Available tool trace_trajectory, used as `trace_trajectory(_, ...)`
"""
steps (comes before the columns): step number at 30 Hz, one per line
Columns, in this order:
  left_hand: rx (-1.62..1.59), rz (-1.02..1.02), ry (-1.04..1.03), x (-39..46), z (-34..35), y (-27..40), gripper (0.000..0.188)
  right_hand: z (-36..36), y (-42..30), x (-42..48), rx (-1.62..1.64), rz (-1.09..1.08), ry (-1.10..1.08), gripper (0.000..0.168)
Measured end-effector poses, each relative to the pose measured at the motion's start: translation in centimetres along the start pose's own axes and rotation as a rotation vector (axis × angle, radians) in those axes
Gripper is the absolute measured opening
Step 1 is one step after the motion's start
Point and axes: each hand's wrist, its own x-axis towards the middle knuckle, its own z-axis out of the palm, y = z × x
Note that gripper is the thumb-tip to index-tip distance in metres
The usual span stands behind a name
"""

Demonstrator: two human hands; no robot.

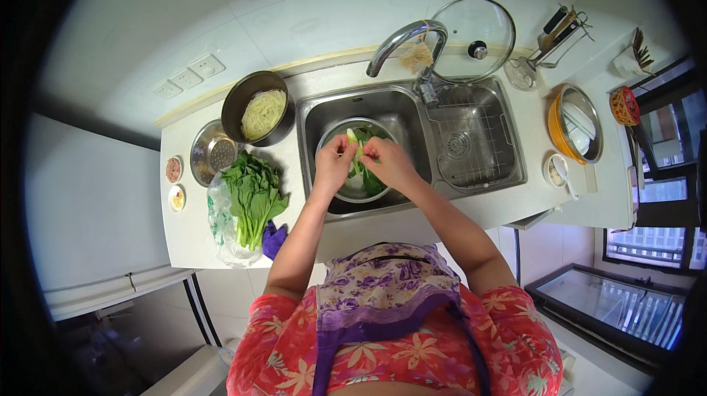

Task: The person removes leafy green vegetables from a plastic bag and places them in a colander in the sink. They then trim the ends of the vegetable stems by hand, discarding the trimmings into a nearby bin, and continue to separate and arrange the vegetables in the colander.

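Note:
Both hands are over a round metal basin [330,195] standing in the left sink bowl. Between them, a pale green vegetable stalk [352,135] is pinched upright. My left hand [334,160] grips it from the left with thumb and fingers. From the other side my right hand [386,160] has its fingertips closed on the same stalk or a leaf joined to it. Green leaves [373,182] lie in the basin under the hands, partly hidden by them. On the counter to the left, a bunch of leafy greens [255,197] rests on a clear plastic bag [220,225].
A dark pot of pale shreds [264,114], a metal colander [205,160] and two small dishes stand left. The faucet [406,37] arches behind the sink; a wire rack [469,142] sits in the right bowl. Further right are an orange basin [557,126] and a white bowl [552,171].

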Motion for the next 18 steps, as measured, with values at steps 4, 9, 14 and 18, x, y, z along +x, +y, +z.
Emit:
trace_trajectory(4,-0.111,-0.049,0.008,0.5,-0.1,-0.8,0.017,0.7,1.3,0.6,0.118,0.015,-0.039,0.017)
trace_trajectory(9,-0.031,-0.235,-0.05,-0.3,-1.2,-4.2,0.04,2.0,4.5,0.5,0.038,0.169,-0.075,0.023)
trace_trajectory(14,0.379,-0.078,0.155,-4.2,-4.3,-6.4,0.037,3.1,10.3,-1.5,0.015,0.627,-0.382,0.027)
trace_trajectory(18,0.517,-0.106,0.381,-8.1,-8.3,-6.7,0.034,4.5,13.2,-1.3,0.145,0.651,-0.242,0.022)
